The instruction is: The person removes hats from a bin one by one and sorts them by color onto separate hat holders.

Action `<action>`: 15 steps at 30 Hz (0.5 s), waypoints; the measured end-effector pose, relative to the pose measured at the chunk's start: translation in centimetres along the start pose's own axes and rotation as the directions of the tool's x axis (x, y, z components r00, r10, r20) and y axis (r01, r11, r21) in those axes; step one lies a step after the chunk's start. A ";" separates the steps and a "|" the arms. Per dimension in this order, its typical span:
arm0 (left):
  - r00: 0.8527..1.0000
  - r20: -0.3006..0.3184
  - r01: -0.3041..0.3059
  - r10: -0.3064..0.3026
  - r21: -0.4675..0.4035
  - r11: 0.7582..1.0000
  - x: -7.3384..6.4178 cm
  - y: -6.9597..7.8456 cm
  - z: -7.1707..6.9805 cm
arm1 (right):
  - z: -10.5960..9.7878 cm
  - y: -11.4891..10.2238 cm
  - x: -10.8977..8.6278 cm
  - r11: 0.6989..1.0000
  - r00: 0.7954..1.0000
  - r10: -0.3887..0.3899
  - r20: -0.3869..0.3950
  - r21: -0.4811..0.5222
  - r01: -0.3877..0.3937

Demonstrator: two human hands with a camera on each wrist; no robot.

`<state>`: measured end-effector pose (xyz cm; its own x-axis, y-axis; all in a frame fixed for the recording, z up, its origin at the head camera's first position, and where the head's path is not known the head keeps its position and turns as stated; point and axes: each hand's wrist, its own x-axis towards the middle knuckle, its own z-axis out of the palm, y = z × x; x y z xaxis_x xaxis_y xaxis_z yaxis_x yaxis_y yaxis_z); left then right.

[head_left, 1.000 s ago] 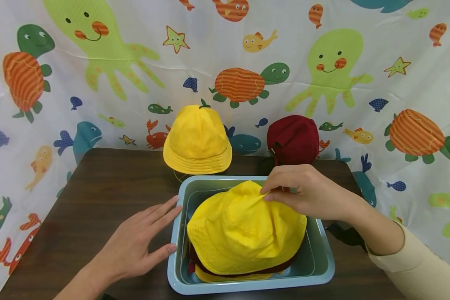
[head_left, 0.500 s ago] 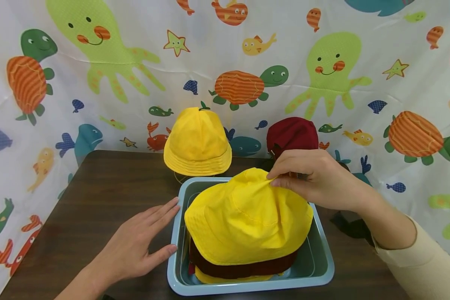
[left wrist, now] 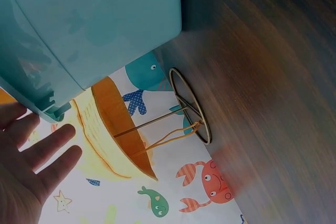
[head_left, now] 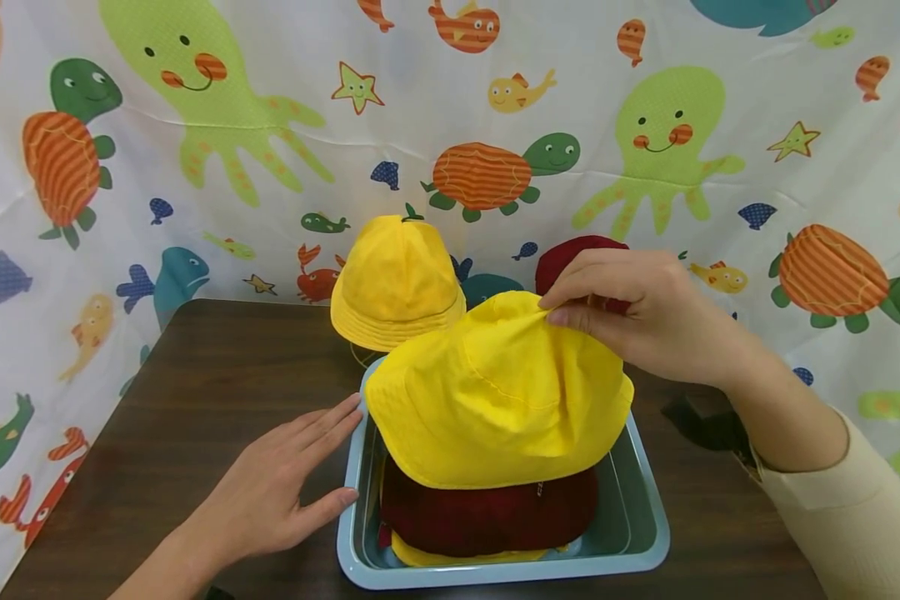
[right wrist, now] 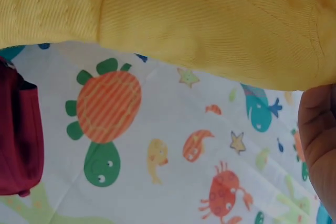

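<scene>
My right hand [head_left: 637,312] pinches a yellow bucket hat [head_left: 495,408] by its crown and holds it above a light blue plastic tub [head_left: 648,533]. Inside the tub lies a dark red cap [head_left: 487,517], with yellow fabric [head_left: 450,560] beneath it. The left hand [head_left: 285,475] has its fingers extended and touches the tub's left wall. In the left wrist view, the fingers [left wrist: 58,163] rest by the tub's rim. In the right wrist view, the held hat [right wrist: 210,30] fills the top, with the right hand [right wrist: 321,145] at the edge.
Behind the tub, another yellow bucket hat [head_left: 397,275] sits on a wire stand [left wrist: 191,106]. A red cap [head_left: 577,250] stands at the back right, partly hidden by my right hand. A black strap-like item [head_left: 701,425] lies right of the tub. A sea-animal curtain [head_left: 270,50] hangs behind the table.
My right hand has lifted the yellow bucket hat upward from the tub, uncovering more of the dark red cap. The left hand has stayed at the tub's left side.
</scene>
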<state>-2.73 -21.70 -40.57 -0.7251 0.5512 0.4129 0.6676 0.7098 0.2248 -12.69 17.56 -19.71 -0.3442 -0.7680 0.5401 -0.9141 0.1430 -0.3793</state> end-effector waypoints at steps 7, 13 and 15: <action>1.000 0.017 0.007 -0.007 -0.008 1.000 0.1 -0.1 -0.1 | -0.8 0.2 1.3 0.992 0.998 0.020 -0.053 -0.121 -0.027; 0.998 0.047 0.038 -0.037 -0.021 0.999 0.1 -0.1 -0.2 | -1.2 0.8 2.9 0.988 0.996 0.012 -0.091 -0.152 -0.026; 0.998 0.051 0.042 -0.041 -0.025 0.999 0.0 -0.1 -0.1 | -1.3 1.1 3.5 0.987 0.995 0.008 -0.102 -0.161 -0.025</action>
<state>-2.79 -21.82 -40.45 -0.7595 0.5434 0.3575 0.6403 0.7214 0.2638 -15.15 15.82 -17.28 -0.3720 -0.6990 0.6107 -0.9279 0.2610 -0.2664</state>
